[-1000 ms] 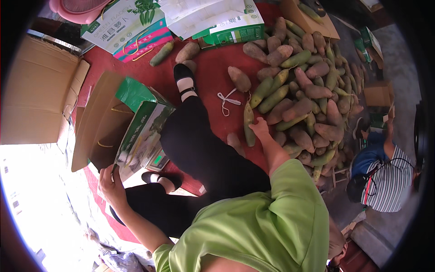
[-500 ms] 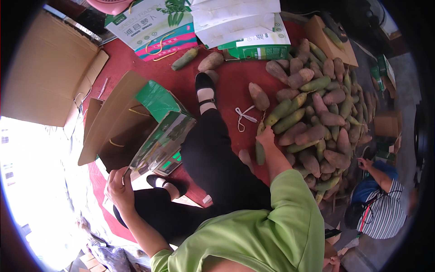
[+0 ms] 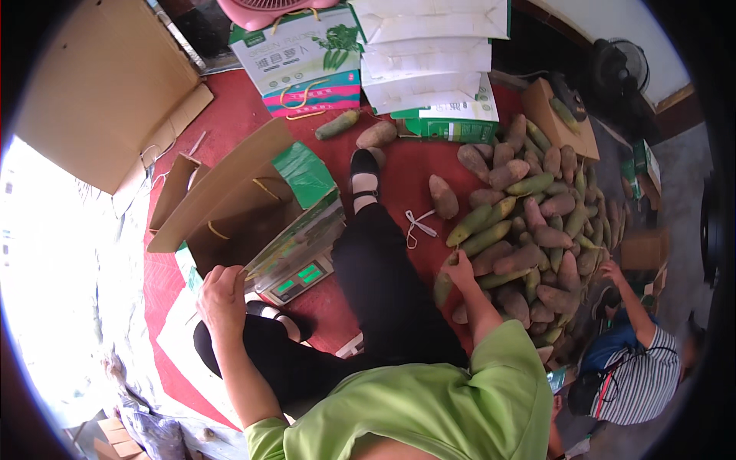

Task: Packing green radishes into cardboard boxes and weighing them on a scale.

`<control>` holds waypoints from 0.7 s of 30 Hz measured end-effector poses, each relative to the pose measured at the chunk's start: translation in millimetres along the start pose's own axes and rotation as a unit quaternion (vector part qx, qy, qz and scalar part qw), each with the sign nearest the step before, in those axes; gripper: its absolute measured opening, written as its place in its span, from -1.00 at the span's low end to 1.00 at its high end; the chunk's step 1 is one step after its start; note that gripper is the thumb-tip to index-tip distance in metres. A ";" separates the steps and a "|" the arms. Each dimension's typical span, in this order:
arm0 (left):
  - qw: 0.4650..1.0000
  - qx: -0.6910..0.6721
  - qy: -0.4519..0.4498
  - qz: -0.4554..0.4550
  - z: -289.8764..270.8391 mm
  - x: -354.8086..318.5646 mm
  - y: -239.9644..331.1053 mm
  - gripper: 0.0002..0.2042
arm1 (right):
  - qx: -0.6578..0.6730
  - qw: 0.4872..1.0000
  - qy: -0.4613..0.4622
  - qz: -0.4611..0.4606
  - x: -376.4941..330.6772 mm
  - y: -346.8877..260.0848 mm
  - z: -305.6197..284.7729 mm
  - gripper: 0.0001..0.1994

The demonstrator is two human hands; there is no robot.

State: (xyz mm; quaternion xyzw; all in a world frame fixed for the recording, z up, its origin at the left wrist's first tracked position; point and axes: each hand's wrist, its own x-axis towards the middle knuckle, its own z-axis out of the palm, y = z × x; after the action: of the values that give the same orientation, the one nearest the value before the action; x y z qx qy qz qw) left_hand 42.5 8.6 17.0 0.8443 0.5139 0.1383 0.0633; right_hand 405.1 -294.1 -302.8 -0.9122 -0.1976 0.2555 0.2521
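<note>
My right hand is closed on a green radish, held at its upper end beside a large pile of radishes. My left hand has its fingers curled on the near edge of an open carton. This carton has a brown inside, yellow cord handles and a green flap folded outward. Beside its lower edge, a digital scale shows lit green displays. A pinkish-brown radish and a knotted white tie lie on the red mat left of the pile.
Green and pinkish-brown radishes are heaped at right. Printed cartons and folded white ones stand at the back under a pink fan. A large brown box is far left. Another person works at right.
The whole view has shifted, bringing more of the back into sight. More of the scale's displays shows now. Both hands keep their holds, the right one on the radish.
</note>
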 end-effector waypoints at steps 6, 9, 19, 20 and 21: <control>0.999 -0.008 0.001 0.033 0.4 -0.6 -5.9 -0.95 | 0.052 0.998 -0.021 -0.029 -24.1 5.0 -18.3 -0.56; 0.999 -0.006 0.010 0.038 -1.6 -1.1 -5.5 -0.96 | 0.008 0.999 -0.012 -0.050 -28.4 -1.0 -26.4 -0.59; 0.998 -0.010 0.004 0.059 1.0 -1.7 -13.7 -0.93 | 0.158 0.924 0.141 -0.318 -21.8 -199.7 -155.5 -0.62; 0.998 -0.005 0.003 0.060 1.1 -1.0 -13.2 -0.93 | 0.212 0.912 0.123 -0.329 -29.9 -231.7 -171.6 -0.64; 0.998 0.000 0.002 0.061 1.1 -0.6 -13.4 -0.93 | 0.253 0.895 0.108 -0.350 -39.7 -263.5 -186.0 -0.65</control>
State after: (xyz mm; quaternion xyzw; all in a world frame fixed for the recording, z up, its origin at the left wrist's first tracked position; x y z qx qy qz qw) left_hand 31.3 14.3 12.4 0.8737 0.4616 0.1437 0.0541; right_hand 417.9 -170.8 -2.4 -0.7112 -0.4048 0.0922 0.5673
